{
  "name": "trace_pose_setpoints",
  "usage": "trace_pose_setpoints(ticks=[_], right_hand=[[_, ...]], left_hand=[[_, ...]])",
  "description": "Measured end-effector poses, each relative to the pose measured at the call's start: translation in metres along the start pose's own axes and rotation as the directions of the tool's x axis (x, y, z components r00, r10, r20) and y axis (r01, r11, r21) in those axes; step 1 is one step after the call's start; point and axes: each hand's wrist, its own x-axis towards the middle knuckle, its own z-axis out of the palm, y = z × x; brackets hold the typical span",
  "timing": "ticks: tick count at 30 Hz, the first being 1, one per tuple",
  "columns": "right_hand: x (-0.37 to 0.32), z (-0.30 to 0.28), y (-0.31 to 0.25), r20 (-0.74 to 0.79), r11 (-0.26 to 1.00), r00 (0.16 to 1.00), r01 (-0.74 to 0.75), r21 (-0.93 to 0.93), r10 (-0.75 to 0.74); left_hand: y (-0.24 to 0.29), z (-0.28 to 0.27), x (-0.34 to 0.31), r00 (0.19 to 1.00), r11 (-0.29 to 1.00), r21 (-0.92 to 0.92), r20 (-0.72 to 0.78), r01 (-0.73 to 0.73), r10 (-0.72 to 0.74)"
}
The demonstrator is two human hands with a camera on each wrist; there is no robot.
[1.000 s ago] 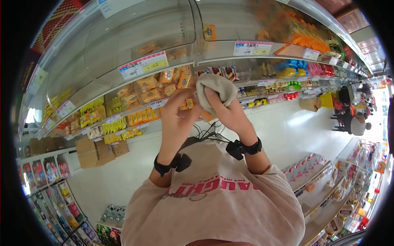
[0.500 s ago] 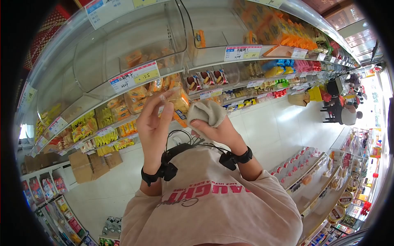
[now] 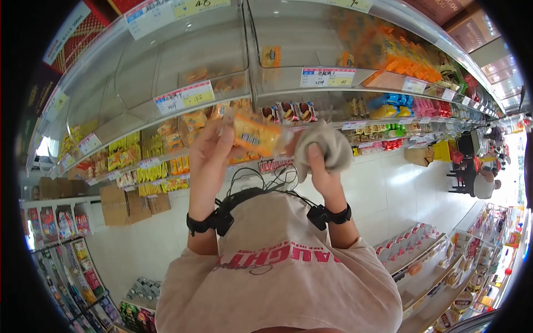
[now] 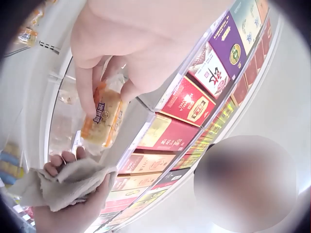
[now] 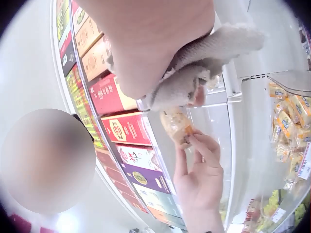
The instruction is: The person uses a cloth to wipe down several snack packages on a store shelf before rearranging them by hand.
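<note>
My left hand (image 3: 209,151) pinches one end of a small snack packet (image 3: 256,135), a clear and orange wrapper with a pale yellow cake or biscuit inside. Fingers and thumb grip its edge in the left wrist view, where the printed face of the packet (image 4: 103,116) shows. To the right, my right hand (image 3: 327,182) holds a bunched grey cloth (image 3: 334,145), thumb pressed over it. The cloth (image 4: 68,187) is just below the packet in the left wrist view. Part of the right hand's fingers is hidden by the cloth.
Ahead stand shelves with clear plastic bins and a price tag (image 3: 184,97). Similar orange packets (image 5: 291,116) fill one bin. Chocolate-pictured packets (image 3: 288,111) lie in another. Cardboard boxes (image 3: 130,205) stand on the floor at left, and a bottle rack (image 3: 408,241) is behind at right.
My hands have moved apart; the left holds the packet out in plain view, and the right has shifted right with the cloth. Earlier the cloth was close against the packet.
</note>
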Motion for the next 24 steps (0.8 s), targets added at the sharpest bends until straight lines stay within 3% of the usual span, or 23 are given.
trace_pose_setpoints(ticks=[1,4,5,7,8,11,13,16,17,19,20,22,24], right_hand=[[-0.001,0.002,-0.002,-0.061,0.989,0.993,-0.088,0.121,0.096],[0.005,0.004,0.0,0.078,0.923,0.985,0.17,-0.344,-0.152],[0.0,-0.003,0.017,0.021,0.916,0.99,0.136,-0.377,-0.138],[0.002,-0.014,0.002,0.109,0.937,0.99,-0.044,-0.347,0.087],[0.003,-0.018,-0.003,0.158,0.932,0.968,-0.135,-0.335,0.197],[-0.005,-0.02,0.009,0.176,0.955,0.965,-0.146,-0.259,0.195],[0.001,-0.019,0.003,0.26,0.959,0.958,-0.046,-0.281,0.122],[0.004,-0.016,0.002,0.369,0.924,0.929,0.118,-0.363,0.027],[0.005,-0.014,0.002,0.403,0.901,0.915,0.177,-0.395,-0.004],[0.01,-0.019,0.01,0.407,0.918,0.911,0.22,-0.331,-0.071],[0.011,-0.025,0.017,0.406,0.923,0.908,0.241,-0.299,-0.106],[0.016,-0.022,0.016,0.197,0.993,0.979,-0.031,-0.112,0.053],[0.02,-0.011,0.002,-0.012,0.951,0.973,-0.222,0.217,0.23]], left_hand=[[-0.004,0.006,-0.001,1.0,0.999,0.033,-0.008,-0.008,0.008],[-0.01,0.026,0.001,1.0,0.994,0.105,-0.002,-0.005,0.006],[-0.01,0.03,0.002,1.0,0.994,0.109,0.011,0.01,-0.011],[-0.007,0.033,0.002,0.996,0.984,0.17,0.051,0.06,-0.07],[-0.01,0.034,0.003,0.996,0.99,0.117,0.043,0.077,-0.082],[-0.018,0.035,0.002,0.994,0.994,-0.022,0.001,0.106,-0.106],[-0.022,0.041,0.002,0.994,0.992,-0.093,-0.053,0.089,-0.094],[-0.032,0.04,-0.002,0.996,0.999,0.009,-0.068,-0.049,0.049],[-0.03,0.039,-0.003,0.995,1.0,0.005,-0.094,-0.018,0.018],[-0.024,0.036,-0.004,0.988,0.999,-0.008,-0.145,0.043,-0.043],[-0.022,0.035,-0.004,0.986,1.0,0.025,-0.169,0.002,0.002],[-0.021,0.032,-0.003,0.972,0.992,0.093,-0.213,-0.081,0.099],[-0.025,0.03,-0.003,0.979,0.966,0.184,-0.065,-0.179,0.194]])
